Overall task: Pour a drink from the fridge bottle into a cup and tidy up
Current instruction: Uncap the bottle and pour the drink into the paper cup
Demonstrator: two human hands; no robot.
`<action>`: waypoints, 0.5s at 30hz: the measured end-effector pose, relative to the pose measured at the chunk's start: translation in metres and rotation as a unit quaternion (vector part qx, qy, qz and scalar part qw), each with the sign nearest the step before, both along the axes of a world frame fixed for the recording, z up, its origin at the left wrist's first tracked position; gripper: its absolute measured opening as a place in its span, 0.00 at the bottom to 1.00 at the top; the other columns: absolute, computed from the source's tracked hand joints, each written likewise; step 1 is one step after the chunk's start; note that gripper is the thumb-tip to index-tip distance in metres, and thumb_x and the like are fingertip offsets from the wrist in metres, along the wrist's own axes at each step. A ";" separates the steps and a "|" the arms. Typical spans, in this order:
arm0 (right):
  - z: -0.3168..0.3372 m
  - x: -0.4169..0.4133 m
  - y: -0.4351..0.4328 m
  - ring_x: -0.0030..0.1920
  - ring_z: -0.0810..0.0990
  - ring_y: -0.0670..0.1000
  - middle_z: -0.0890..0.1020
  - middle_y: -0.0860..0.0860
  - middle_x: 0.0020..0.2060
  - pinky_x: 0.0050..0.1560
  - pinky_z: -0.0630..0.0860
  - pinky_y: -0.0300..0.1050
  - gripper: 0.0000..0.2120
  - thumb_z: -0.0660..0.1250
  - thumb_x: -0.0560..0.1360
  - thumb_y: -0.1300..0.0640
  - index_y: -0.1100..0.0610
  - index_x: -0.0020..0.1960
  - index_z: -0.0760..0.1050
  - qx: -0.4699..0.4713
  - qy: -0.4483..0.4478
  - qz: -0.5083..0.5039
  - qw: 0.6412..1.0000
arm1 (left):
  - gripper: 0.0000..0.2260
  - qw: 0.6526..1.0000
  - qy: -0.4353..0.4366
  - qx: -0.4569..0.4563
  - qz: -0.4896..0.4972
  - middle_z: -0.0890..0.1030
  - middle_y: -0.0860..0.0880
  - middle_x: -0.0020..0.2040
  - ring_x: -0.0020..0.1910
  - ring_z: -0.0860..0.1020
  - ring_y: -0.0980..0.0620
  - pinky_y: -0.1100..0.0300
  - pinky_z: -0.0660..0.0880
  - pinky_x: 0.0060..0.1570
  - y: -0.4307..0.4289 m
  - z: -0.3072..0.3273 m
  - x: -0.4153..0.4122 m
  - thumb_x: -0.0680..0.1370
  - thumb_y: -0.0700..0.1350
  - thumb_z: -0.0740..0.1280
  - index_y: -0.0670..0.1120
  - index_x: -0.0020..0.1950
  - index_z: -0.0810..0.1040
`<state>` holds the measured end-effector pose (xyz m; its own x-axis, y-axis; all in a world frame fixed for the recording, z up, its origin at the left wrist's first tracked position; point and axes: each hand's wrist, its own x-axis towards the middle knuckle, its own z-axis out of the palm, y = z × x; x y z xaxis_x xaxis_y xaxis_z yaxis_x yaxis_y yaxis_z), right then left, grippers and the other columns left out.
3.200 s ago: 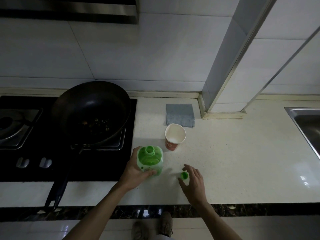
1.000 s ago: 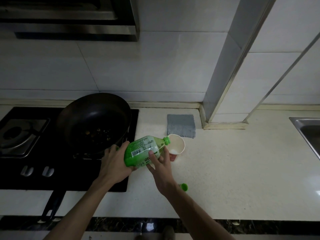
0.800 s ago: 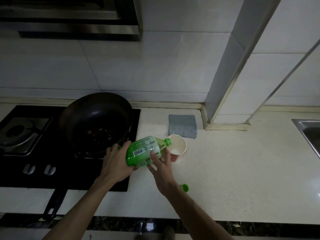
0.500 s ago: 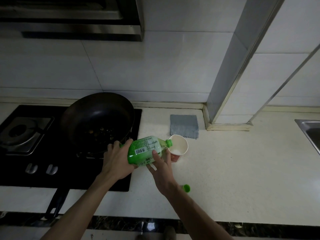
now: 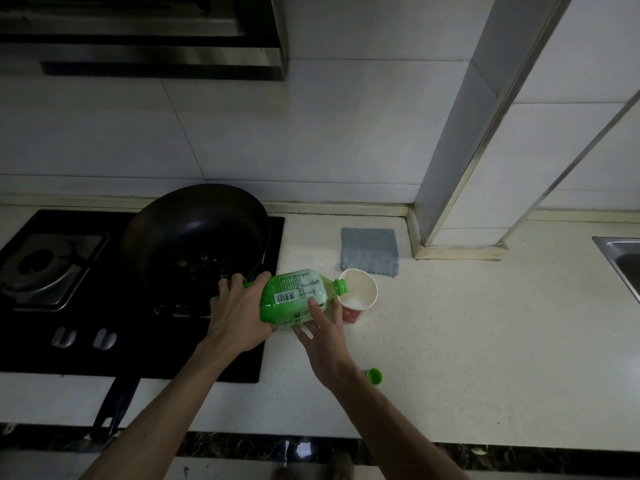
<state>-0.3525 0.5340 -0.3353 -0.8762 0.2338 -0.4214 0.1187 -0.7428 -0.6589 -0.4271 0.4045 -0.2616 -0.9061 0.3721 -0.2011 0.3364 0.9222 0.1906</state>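
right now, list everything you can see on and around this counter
bottle: 1, green, uncapped, tilted with its mouth at the cup's rim
cup: 1, white inside, red outside, on the counter in front of the cloth
cap: 1, green, on the counter beside the right forearm
cloth: 1, grey, by the wall
wok: 1, black, on the stove, food bits inside
stove: 1, black, left
hood: 1, steel, above the stove
sink: 1, steel, right edge
counter: 1, white
left hand: 1, grips the bottle's base
right hand: 1, holds the bottle from below
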 end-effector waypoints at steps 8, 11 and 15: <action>-0.001 -0.001 -0.002 0.64 0.78 0.54 0.80 0.52 0.63 0.68 0.71 0.59 0.26 0.68 0.76 0.56 0.47 0.71 0.65 0.002 0.005 0.006 1.000 | 0.41 1.000 0.003 -0.009 0.001 0.68 0.43 0.64 0.65 0.65 0.41 0.45 0.72 0.58 -0.001 0.000 -0.001 0.66 0.55 0.77 0.56 0.74 0.61; -0.002 -0.001 -0.003 0.64 0.78 0.55 0.80 0.53 0.63 0.69 0.70 0.60 0.24 0.67 0.77 0.57 0.48 0.71 0.66 0.001 0.006 0.009 1.000 | 0.41 1.000 0.004 -0.009 0.002 0.68 0.43 0.64 0.65 0.65 0.41 0.45 0.71 0.58 -0.002 -0.001 -0.001 0.66 0.56 0.76 0.56 0.74 0.60; -0.003 -0.001 -0.005 0.65 0.78 0.56 0.79 0.54 0.64 0.68 0.71 0.60 0.24 0.67 0.78 0.58 0.49 0.72 0.65 0.000 0.003 0.012 1.000 | 0.41 1.000 0.006 -0.009 0.005 0.68 0.43 0.64 0.64 0.65 0.42 0.46 0.72 0.58 -0.006 -0.002 0.001 0.66 0.55 0.76 0.56 0.74 0.60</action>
<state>-0.3538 0.5295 -0.3385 -0.8845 0.2126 -0.4153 0.1321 -0.7395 -0.6601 -0.4264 0.3985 -0.2633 -0.9126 0.3587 -0.1960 0.3288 0.9291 0.1694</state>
